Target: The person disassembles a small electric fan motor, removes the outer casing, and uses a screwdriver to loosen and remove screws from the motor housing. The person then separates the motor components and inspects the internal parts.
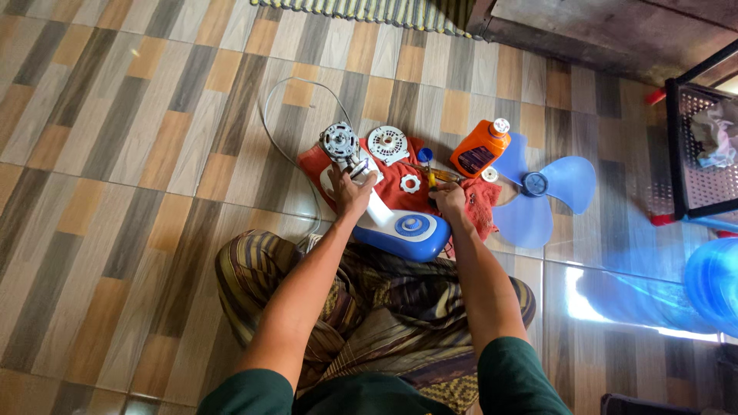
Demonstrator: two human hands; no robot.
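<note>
**Fan Disassembly Station: Layout and Hand Positions**

The work area is a red cloth [400,184] spread on a tiled floor [115,154]. Open floor extends far and left of the cloth. The right side is bounded by a black mesh rack [703,154], and a blue water jug [715,284] stands at the near right edge.

The left hand [350,192] is closed around the white neck of the fan body [377,207], just near of the exposed motor [340,142]. The blue-and-white fan base [407,230] lies between both hands, touching the person's lap.

The right hand [448,198] is curled shut on a screwdriver [427,173], its yellow-and-blue handle projecting far of the fingers.

A white motor cover [388,144] and a small white ring [410,183] rest on the cloth. An orange bottle [480,148] and blue fan blades [538,188] lie right of the cloth.
</note>
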